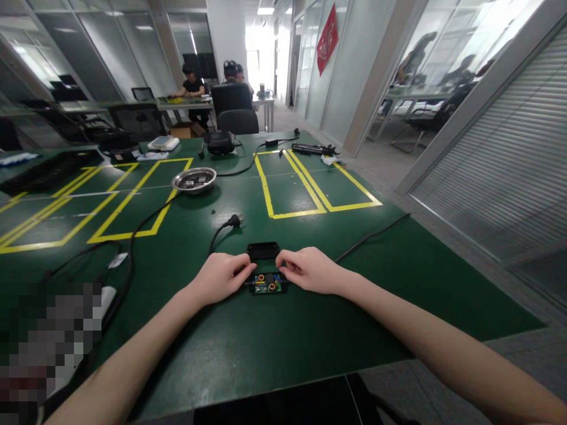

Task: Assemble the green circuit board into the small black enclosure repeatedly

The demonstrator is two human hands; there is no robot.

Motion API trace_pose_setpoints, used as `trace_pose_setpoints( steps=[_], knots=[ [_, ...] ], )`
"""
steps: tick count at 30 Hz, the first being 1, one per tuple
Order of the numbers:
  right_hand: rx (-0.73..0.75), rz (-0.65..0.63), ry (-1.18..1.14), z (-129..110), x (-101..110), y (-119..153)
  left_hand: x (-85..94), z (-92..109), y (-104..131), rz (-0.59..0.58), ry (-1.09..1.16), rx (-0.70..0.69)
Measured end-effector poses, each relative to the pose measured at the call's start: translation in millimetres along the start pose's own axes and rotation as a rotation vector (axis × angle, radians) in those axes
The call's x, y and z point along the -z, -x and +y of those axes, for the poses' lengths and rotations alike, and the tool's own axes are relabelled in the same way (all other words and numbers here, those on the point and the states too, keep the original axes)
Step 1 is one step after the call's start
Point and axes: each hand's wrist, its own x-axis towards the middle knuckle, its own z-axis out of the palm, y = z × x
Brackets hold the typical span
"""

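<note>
An opened power adapter lies on the green table between my hands. Its lower black half holds a circuit board [268,284] with copper-wound coils and blue parts. Just beyond it is the empty black cover half [263,251]. My left hand [225,275] is closed, thumb and forefinger together by the left end of the circuit board. At the right end, my right hand [306,269] is closed in a similar pinch. Whatever lies between the fingertips is too small to make out. A cord with a black plug [234,221] runs behind my left hand; another cable [372,237] leads away on the right.
Beyond the hands stands a metal bowl [194,180] with small metal parts. A power strip [104,307] lies at left. Yellow tape [296,213] marks rectangles on the table. A black folded tripod-like item [314,149] lies at the far edge. People sit at another table behind.
</note>
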Motion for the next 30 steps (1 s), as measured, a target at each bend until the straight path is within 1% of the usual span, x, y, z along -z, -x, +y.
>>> trace_pose_setpoints(
  steps=[4,7,10,12,16,17,18,20,22,24,25,27,30],
  knots=[
    [-0.021,-0.004,0.079,-4.4,-2.3,-2.0,1.8,0.0,-0.1,0.012,-0.022,-0.005],
    [-0.04,0.013,0.082,-6.8,-3.2,-2.7,2.1,1.0,-0.4,0.019,-0.024,-0.018],
    [-0.06,0.039,0.085,-7.1,-3.5,-4.0,0.8,3.2,-1.1,0.058,-0.019,-0.003],
    [-0.066,0.052,0.082,-6.1,-3.3,-5.7,-0.4,4.4,-1.7,0.109,-0.01,0.01],
    [-0.054,0.096,0.044,-0.6,-3.4,-8.8,-3.1,2.2,-3.1,0.272,-0.002,0.016],
    [-0.05,0.114,0.03,1.6,-4.0,-9.0,-4.0,0.5,-3.5,0.297,-0.003,0.018],
    [-0.048,0.135,0.017,4.1,-5.1,-9.0,-4.8,-1.4,-4.0,0.301,0.001,0.018],
    [-0.046,0.192,-0.015,9.8,-8.6,-8.9,-6.5,-5.1,-4.8,0.253,0.025,0.017],
    [-0.037,0.275,-0.049,15.3,-13.4,-9.3,-7.9,-7.2,-5.5,0.205,0.072,0.022],
    [-0.013,0.342,-0.068,19.6,-17.9,-10.7,-8.9,-7.1,-5.8,0.207,0.146,0.035],
    [0.006,0.355,-0.073,21.2,-19.5,-11.6,-9.0,-6.3,-5.8,0.22,0.194,0.041],
    [0.05,0.341,-0.1,23.0,-20.7,-12.8,-8.2,-3.9,-5.7,0.239,0.307,0.047],
    [0.083,0.298,-0.221,23.4,-18.2,-12.0,-3.8,-0.7,-4.9,0.22,0.473,0.068]
  ],
)
